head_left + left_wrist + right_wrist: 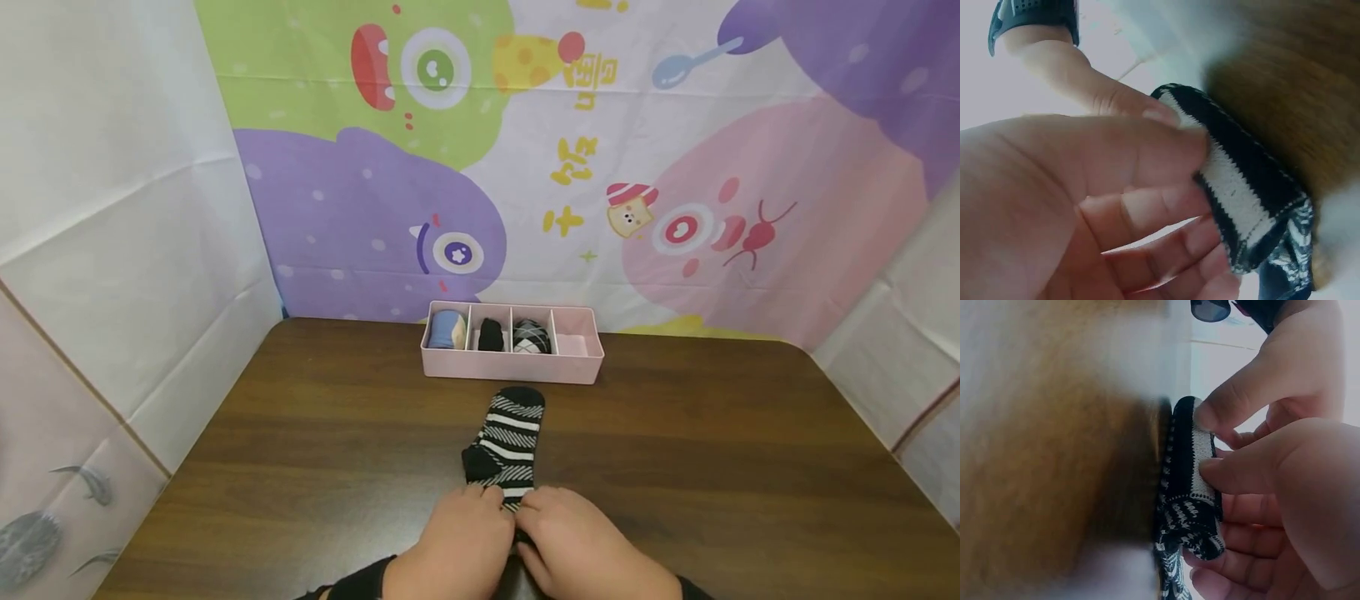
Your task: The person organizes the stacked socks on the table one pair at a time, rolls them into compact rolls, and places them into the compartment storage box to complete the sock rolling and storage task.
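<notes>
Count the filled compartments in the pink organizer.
3: the blue sock in the leftmost compartment of the pink organizer, black sock second, argyle sock third; the rightmost looks empty.

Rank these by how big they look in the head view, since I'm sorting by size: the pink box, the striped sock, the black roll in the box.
1. Pink box, widest of the three.
2. Striped sock, though it lies nearer the camera, and both hands cover its near end.
3. Black roll, clearly smallest, in the second compartment from the left.

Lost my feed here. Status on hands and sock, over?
Left hand and right hand both pinch the near end of the striped sock, flat on the table. Pink organizer beyond it, rightmost compartment free. Nothing in the way.
</notes>
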The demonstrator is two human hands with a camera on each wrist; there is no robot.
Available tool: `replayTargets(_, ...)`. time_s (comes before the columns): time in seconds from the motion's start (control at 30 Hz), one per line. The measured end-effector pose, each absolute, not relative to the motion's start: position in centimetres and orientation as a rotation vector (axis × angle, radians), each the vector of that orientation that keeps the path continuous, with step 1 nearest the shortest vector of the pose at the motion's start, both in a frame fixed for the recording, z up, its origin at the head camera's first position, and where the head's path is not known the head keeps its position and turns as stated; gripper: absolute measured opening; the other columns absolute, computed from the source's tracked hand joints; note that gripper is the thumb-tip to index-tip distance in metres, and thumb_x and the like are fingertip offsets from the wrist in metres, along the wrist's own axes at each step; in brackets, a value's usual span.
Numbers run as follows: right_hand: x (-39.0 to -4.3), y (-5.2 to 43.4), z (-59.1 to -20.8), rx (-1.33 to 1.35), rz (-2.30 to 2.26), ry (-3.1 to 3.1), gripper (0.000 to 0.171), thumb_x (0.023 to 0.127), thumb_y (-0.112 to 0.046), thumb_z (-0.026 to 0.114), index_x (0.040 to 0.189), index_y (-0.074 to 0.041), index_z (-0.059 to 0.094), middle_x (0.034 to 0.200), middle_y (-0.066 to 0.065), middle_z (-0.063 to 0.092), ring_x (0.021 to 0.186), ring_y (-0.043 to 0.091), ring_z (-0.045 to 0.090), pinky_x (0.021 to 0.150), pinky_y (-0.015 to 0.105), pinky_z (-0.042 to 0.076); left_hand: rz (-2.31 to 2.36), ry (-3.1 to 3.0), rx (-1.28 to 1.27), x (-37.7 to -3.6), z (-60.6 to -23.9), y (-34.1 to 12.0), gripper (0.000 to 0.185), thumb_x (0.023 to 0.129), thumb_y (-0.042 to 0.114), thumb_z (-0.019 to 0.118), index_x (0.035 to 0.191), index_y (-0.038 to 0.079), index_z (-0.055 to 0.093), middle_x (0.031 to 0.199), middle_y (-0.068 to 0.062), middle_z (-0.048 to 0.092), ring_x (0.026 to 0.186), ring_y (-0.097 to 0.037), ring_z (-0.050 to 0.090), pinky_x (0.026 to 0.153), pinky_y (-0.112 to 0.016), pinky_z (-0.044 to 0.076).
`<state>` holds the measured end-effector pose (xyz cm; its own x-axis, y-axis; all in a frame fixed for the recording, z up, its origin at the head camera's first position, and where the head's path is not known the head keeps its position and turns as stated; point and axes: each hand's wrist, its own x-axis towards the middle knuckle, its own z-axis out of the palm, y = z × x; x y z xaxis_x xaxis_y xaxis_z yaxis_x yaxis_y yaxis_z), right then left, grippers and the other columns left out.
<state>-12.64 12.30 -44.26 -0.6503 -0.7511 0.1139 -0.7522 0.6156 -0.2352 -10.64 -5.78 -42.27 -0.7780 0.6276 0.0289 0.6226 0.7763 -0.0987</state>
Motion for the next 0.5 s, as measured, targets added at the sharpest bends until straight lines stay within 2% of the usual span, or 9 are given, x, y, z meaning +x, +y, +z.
replayTargets(0.27, -12.46, 12.41, -44.47, 1.253, 0.486, -2.854, 0.004, 0.096, -0.021, 0.071, 0.096, -0.018, 0.068, 0.09, -0.011, 0.057, 0.086, 0.008, 0.058, 0.081, 0.034, 0.053, 0.122, -2.892, -1.051, -10.82, -42.25, -5.83, 0.022, 0.094, 0.036, 0.074, 0.091, 0.015, 0.072, 0.079, 0.001, 0.064, 0.072, -0.012, 0.06, 0.061, -0.03, 0.051)
replayTargets(0.4, -12.41, 12.46, -44.53, 1.213, 0.544, -2.905, 0.006, 0.1, -0.023, 0.066, 0.095, -0.019, 0.066, 0.088, -0.012, 0.055, 0.083, 0.007, 0.056, 0.079, 0.034, 0.052, 0.07, -2.905, -1.069, -11.0, -42.33, -5.92, 0.017, 0.095, 0.032, 0.074, 0.092, 0.016, 0.069, 0.079, 0.003, 0.064, 0.072, -0.01, 0.06, 0.058, -0.029, 0.05)
replayTargets(0.5, -12.32, 12.48, -44.39, 1.189, 0.569, -2.915, 0.008, 0.101, -0.022, 0.064, 0.093, -0.019, 0.065, 0.088, -0.012, 0.054, 0.084, 0.007, 0.056, 0.079, 0.034, 0.052, -0.061, -2.972, -1.078, -11.51, -42.31, -6.07, 0.012, 0.093, 0.024, 0.076, 0.097, 0.015, 0.069, 0.082, 0.002, 0.066, 0.075, -0.01, 0.061, 0.062, -0.029, 0.052)
